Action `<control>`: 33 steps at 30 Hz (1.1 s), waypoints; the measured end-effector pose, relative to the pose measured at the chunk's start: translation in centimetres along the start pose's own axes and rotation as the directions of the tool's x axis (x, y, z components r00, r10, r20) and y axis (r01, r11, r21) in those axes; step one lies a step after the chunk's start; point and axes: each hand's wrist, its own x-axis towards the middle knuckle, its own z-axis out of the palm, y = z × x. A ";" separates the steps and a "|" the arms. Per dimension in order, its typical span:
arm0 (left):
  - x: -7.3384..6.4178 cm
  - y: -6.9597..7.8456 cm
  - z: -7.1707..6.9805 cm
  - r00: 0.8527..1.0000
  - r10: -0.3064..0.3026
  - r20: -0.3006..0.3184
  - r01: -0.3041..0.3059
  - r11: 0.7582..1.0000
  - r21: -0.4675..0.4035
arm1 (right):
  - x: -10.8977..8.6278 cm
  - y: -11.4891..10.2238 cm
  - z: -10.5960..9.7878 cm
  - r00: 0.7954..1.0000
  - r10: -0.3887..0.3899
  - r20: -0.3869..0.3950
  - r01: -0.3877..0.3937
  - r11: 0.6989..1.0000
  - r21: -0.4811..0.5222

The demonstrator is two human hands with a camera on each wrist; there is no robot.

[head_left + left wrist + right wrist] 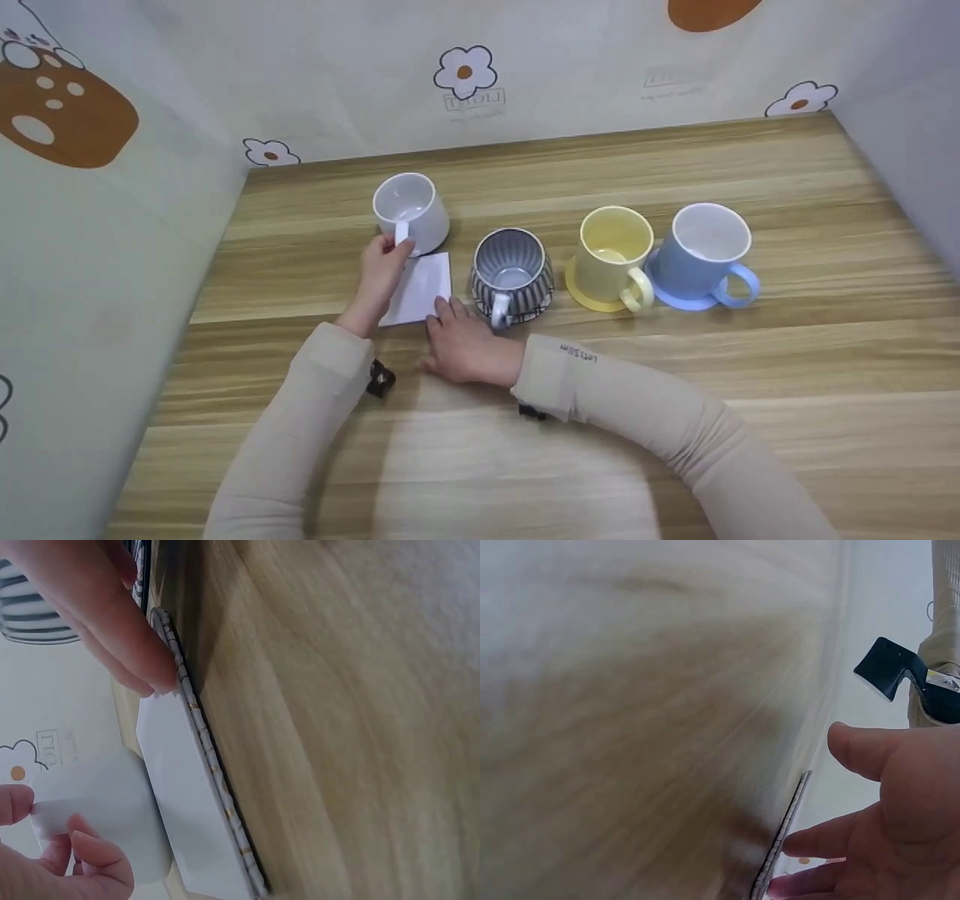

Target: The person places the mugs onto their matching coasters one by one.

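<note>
A white mug (427,217) stands at the far edge of a square white coaster (420,292); whether its base overlaps the coaster I cannot tell. My left hand (381,274) pinches the mug's handle between thumb and fingers, also visible in the left wrist view. With fingers extended, my right hand (465,345) touches the coaster's near right corner. The coaster's patterned edge (217,772) shows in the left wrist view. Just right of the coaster sits a grey striped mug (514,274) on a round patterned coaster, its handle toward me.
Further right, a yellow mug (611,259) stands on a yellow coaster (581,292), beside a blue mug (697,251) on a blue coaster (679,300). Patterned walls (337,75) border the wooden table (825,337) at the back and sides.
</note>
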 end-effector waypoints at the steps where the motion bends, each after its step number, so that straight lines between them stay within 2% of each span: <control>1: 0.0 0.0 0.0 1.000 0.000 0.001 0.000 1.000 -0.008 | 0.0 0.0 0.0 1.000 -0.001 0.003 0.001 1.000 -0.007; 6: 0.0 0.0 0.2 0.999 -0.045 0.031 0.047 0.996 -0.071 | 0.1 -0.2 0.3 1.000 -0.012 -0.007 0.011 0.999 -0.052; 10: 0.0 -0.2 0.3 0.993 -0.090 0.082 0.103 0.981 -0.166 | 0.1 -0.2 0.4 1.000 -0.018 -0.017 0.017 0.998 -0.066; 16: 0.0 -0.5 0.7 0.993 -0.070 0.096 0.095 0.954 -0.284 | 0.0 -0.1 0.3 1.000 -0.027 -0.003 0.027 0.999 -0.022; 21: -0.1 -0.4 1.1 0.995 -0.064 0.077 0.084 0.950 -0.299 | 0.0 0.1 0.3 0.999 -0.032 -0.003 0.032 0.999 -0.008; 27: -0.2 -0.7 1.6 0.998 -0.061 0.016 0.063 0.957 -0.284 | 0.0 0.2 0.3 0.999 -0.036 -0.016 0.036 0.999 -0.008; 33: -0.3 -0.9 1.6 0.999 -0.040 0.007 0.040 0.956 -0.290 | 0.1 0.2 0.5 0.999 -0.036 -0.022 0.036 0.999 -0.010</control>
